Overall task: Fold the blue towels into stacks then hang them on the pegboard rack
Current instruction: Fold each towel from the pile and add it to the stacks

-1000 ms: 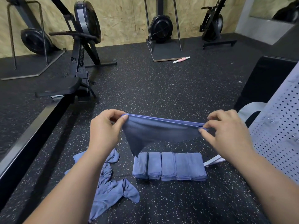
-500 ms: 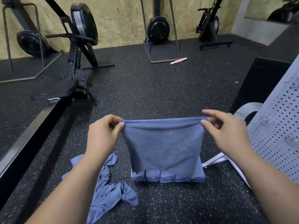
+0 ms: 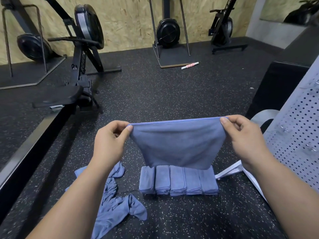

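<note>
I hold a blue towel (image 3: 177, 145) stretched out in the air in front of me. My left hand (image 3: 110, 140) pinches its top left corner and my right hand (image 3: 245, 138) pinches its top right corner. The towel hangs down doubled, and its lower edge hides the far ends of a row of several folded blue towels (image 3: 178, 182) lying side by side on the floor. A heap of unfolded blue towels (image 3: 114, 204) lies on the floor under my left forearm. The white pegboard rack (image 3: 296, 140) leans at the right, with metal hooks on it.
The floor (image 3: 155, 94) is black speckled rubber. A rowing machine (image 3: 81, 54) with its long rail stands at the left. More exercise machines line the far plywood wall. A pink and white roller (image 3: 189, 65) lies near a stand. A black box (image 3: 276, 87) sits behind the pegboard.
The towel went from bunched with a corner dangling to hanging flat between both hands. My hands lifted a little, uncovering more of the folded row.
</note>
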A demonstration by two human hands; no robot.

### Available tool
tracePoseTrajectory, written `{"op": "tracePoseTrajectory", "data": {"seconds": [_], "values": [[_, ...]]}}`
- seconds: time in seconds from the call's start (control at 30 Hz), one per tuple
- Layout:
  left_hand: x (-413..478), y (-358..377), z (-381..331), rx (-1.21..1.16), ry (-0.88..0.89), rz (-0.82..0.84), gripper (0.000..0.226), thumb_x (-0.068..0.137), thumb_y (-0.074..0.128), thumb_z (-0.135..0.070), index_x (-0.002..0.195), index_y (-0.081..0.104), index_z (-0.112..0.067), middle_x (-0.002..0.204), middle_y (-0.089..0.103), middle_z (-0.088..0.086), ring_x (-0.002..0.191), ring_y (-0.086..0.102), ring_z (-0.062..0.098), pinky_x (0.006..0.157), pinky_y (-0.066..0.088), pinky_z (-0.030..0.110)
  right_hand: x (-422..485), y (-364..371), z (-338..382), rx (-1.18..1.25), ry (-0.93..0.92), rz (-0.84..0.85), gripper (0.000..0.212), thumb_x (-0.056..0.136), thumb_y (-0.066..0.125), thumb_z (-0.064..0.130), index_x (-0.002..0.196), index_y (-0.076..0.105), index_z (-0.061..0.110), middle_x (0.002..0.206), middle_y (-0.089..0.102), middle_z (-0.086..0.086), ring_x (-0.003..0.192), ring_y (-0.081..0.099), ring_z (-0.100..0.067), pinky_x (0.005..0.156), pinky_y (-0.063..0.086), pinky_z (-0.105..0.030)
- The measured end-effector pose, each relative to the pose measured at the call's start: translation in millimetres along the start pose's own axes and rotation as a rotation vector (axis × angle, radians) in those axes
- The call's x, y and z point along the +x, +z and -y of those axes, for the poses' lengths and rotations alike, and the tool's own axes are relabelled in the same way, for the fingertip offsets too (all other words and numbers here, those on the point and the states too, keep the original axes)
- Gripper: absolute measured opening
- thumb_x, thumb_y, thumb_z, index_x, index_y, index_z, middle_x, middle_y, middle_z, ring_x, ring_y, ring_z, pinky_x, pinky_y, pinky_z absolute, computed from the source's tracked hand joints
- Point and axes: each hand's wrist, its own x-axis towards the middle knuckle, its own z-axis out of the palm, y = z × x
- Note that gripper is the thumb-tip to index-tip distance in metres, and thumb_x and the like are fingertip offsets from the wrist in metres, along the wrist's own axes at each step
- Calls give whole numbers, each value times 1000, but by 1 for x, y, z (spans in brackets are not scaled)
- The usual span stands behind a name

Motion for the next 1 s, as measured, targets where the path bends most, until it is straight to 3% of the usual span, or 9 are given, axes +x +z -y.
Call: {"op": "tracePoseTrajectory", "data": {"seconds": [0.17, 0.23, 0.33, 0.4, 0.47, 0.57, 0.67, 0.8, 1.0], "values": [[2, 11, -4, -524, -260, 160, 14, 101, 72, -23, 101, 80, -11, 79, 68, -5, 72, 53, 10, 75, 44, 30, 6, -2, -7, 143, 156, -97, 22, 100, 72, 31, 104, 78, 10, 90, 76, -2, 79, 63, -11, 70, 50, -30], [-1, 19, -6, -612, -363, 165, 13, 101, 71, -18, 97, 79, -8, 71, 63, -5, 65, 49, 9, 70, 41, 28, 6, 1, -13, 163, 226, -132, 21, 96, 77, 30, 99, 80, 9, 88, 78, -2, 76, 64, -12, 70, 53, -30], [-8, 32, -10, -541, -457, 155, 10, 97, 76, -18, 90, 79, -13, 68, 67, -7, 58, 53, 6, 67, 46, 27, 2, 10, -21, 145, 299, -118, 20, 94, 80, 26, 96, 80, 6, 71, 69, -1, 55, 54, -9, 50, 47, -23], [-16, 41, -15, -511, -465, 154, 9, 96, 78, -16, 90, 78, -10, 64, 64, -7, 55, 53, 7, 64, 48, 27, -4, 18, -23, 120, 291, -74, 18, 93, 81, 24, 94, 81, 5, 67, 67, -2, 53, 52, -10, 47, 46, -21], [-24, 51, -20, -485, -432, 180, 9, 94, 80, -15, 91, 77, -6, 66, 65, -1, 58, 54, 11, 60, 49, 27, -13, 28, -21, 87, 271, -31, 13, 95, 80, 21, 92, 81, 8, 68, 71, -2, 56, 57, -9, 51, 50, -21], [-38, 66, -33, -471, -362, 248, 13, 93, 82, -10, 95, 74, 0, 73, 71, 8, 60, 61, 14, 56, 52, 23, -28, 46, -22, 2, 212, 55, 6, 96, 77, 18, 95, 81, 13, 71, 75, -1, 60, 60, -10, 62, 54, -32], [-51, 76, -45, -431, -328, 293, 6, 94, 80, -6, 96, 75, -3, 75, 77, 7, 64, 70, 13, 62, 59, 23, -41, 63, -25, -164, 83, 157, 3, 94, 79, 22, 95, 81, 24, 79, 79, 3, 68, 69, -13, 73, 59, -40], [-60, 84, -51, -405, -293, 322, 4, 94, 80, -7, 96, 77, -7, 82, 80, 11, 77, 79, 25, 75, 66, 34, -51, 71, -22, -324, -29, 179, 5, 93, 80, 25, 92, 81, 30, 81, 77, 23, 70, 70, 3, 70, 52, -17], [-60, 89, -46, -357, -271, 342, 5, 91, 84, -13, 93, 79, -15, 81, 80, 5, 78, 80, 22, 83, 66, 48, -54, 73, -21, -367, -65, 161, 6, 92, 82, 24, 93, 82, 30, 81, 77, 22, 73, 72, 1, 68, 50, -11]]}}
